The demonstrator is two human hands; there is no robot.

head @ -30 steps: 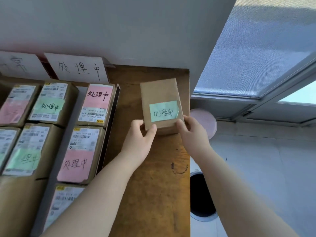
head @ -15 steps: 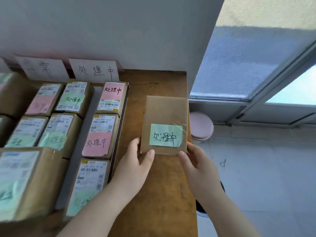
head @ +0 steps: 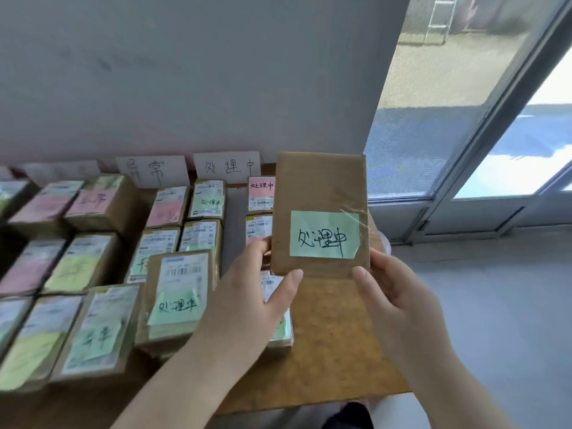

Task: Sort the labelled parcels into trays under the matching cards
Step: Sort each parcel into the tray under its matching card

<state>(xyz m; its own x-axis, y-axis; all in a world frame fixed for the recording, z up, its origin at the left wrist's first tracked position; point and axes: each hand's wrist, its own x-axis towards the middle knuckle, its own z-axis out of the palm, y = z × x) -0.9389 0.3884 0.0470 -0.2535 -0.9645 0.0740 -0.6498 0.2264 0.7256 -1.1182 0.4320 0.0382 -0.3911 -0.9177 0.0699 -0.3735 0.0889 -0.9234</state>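
Brown parcel (head: 318, 187) with green note (head: 324, 234) held upright by left hand (head: 247, 305) and right hand (head: 399, 308), above wooden tabletop (head: 334, 351); labelled parcels (head: 176, 295) beside; white cards (head: 227, 166) against wall

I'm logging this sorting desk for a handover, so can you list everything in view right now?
Held parcel: one, brown with a green note, raised in both hands.
Green note: one, reads 处理中.
Sorted parcels: many, brown with pink, green or yellow notes, in rows at left; exact count unclear.
Cards: at least two readable, white, against the wall.
Desk: one, wooden.
Window: glazed, at right.
Ladder: one, outside.
Left hand: on the parcel's lower left.
Right hand: on its lower right.
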